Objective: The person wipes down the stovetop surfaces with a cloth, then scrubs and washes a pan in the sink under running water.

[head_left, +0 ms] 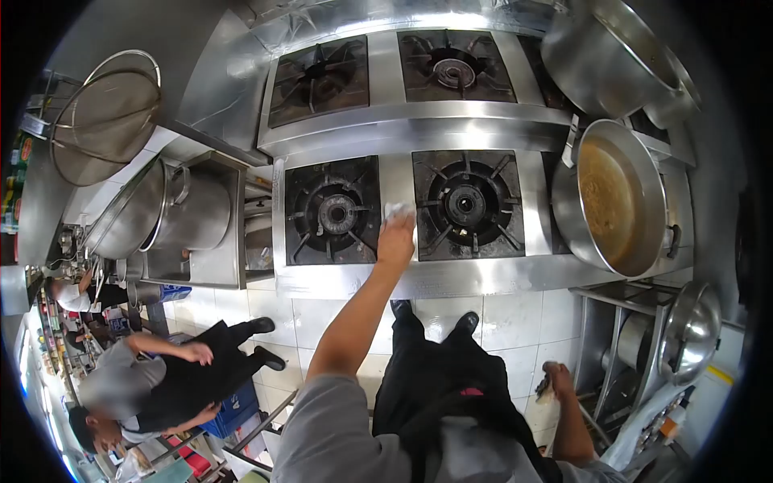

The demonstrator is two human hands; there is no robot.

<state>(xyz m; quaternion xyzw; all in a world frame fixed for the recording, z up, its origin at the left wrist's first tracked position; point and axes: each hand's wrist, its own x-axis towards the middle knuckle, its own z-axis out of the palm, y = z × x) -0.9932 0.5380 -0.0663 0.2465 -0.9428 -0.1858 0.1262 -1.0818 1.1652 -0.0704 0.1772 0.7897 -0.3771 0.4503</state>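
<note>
Well left of the left hand (396, 240), on a blue crate (230, 419), we read white letters, perhaps "AS".

A round mesh strainer (109, 129) is near a steel stockpot (200, 213). A co-worker (181, 386) stands near a blue plastic crate (233, 416).

A small, crumpled white wad (396, 209) (cloth or pad, it cannot be told which) is held, partly covered, against the steel strip (396, 175) between two burners of a low stove (451, 278). The strip is smooth and shiny. On either side a dark, square burner pan is set, each topped by a ring of radiating black bars; pale specks are scattered in both. A second item (544, 393), dark with a paler part, is held off to the right, well apart from the stove.
</note>
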